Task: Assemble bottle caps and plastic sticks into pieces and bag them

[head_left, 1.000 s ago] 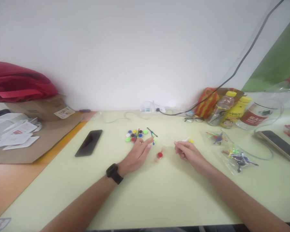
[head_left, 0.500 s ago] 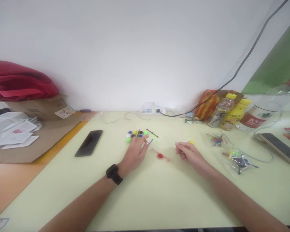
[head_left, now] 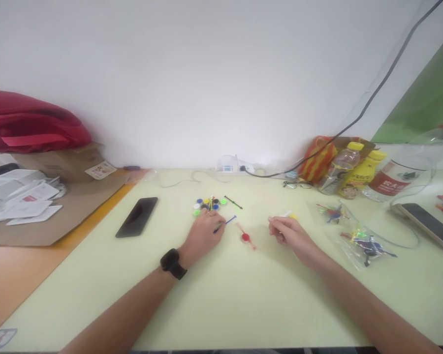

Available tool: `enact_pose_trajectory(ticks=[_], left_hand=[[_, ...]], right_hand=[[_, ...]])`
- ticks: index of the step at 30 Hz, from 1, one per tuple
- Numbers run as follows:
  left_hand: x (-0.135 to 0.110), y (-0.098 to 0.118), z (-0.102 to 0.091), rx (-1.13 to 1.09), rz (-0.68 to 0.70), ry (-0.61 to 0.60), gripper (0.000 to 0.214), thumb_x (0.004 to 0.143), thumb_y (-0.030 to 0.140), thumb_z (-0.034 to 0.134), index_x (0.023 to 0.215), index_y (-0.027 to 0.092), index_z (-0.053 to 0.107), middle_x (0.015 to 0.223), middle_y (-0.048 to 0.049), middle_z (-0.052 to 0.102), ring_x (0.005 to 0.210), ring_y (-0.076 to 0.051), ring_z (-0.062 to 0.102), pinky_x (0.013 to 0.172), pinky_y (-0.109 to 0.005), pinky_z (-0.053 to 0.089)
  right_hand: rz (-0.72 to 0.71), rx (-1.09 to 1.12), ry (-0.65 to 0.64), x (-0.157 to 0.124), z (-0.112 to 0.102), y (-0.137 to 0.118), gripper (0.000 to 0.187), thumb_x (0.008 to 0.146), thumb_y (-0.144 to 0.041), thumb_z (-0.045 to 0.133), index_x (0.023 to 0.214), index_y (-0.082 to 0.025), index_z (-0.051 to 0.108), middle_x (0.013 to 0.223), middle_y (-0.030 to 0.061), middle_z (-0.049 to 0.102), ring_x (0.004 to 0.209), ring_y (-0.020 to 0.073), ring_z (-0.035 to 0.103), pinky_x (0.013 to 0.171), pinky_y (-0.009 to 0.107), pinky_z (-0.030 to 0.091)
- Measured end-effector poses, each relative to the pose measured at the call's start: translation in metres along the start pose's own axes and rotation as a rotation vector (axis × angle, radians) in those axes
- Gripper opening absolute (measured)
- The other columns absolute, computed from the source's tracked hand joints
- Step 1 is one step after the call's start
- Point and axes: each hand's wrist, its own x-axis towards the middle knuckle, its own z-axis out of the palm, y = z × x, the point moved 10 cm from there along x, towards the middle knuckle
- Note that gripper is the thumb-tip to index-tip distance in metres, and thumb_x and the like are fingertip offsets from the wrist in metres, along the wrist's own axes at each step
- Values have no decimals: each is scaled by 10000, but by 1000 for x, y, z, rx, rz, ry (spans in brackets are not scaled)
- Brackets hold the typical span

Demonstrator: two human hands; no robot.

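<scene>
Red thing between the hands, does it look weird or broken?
A bit weird: the red two-armed spinner, on the table between the left hand and right hand, has faint, smeared arms around a clearer middle. It's probably spinning. I see no damage, but blur hides details.

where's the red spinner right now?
In the head view, the red spinner is on the table, slightly right of centre, between the left hand and the right hand.

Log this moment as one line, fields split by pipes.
Left hand: at blue stick, grip unclear | right hand: curled, no held item visible | red spinner: blurred, between hands | discs: clustered beyond left hand
</scene>
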Motion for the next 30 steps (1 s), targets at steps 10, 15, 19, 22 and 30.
enact_pose_trajectory(ticks=[10,15,19,22,30], left_hand=[[1,-9,-19,49,-76,137,163,999,263,503,997,244,665,931,-60,682,939,-264,616,804,-407,501],[3,-28,-38,39,-155,249,192,995,260,523,1113,265,673,970,-40,717,946,-244,649,833,-382,508],[4,-30,-46,138,-160,264,184,980,252,540,1064,260,703,968,-33,752,967,-274,635,822,-405,496],[4,-29,-48,219,-144,256,185,972,249,545,1023,257,722,951,-36,752,945,-281,626,796,-412,485],[3,-28,-52,289,-145,298,177,960,238,565,1001,246,737,929,-26,756,932,-272,623,787,-398,465]], right_hand=[[1,-22,3,2,-2,1,550,857,-718,604,648,-210,562,585,-32,369,558,136,313,525,288,229],[8,-17,3,2,-2,2,538,869,-695,609,649,-206,568,584,-37,359,558,133,298,531,290,217],[8,-22,7,2,-4,4,533,881,-685,603,652,-205,575,579,-37,359,557,133,306,535,289,229],[-8,-18,10,3,-6,4,529,891,-675,600,655,-202,578,584,-34,372,561,132,312,535,289,229],[7,-46,21,3,-6,3,555,876,-702,601,648,-196,575,572,-42,356,549,124,306,523,281,224]])
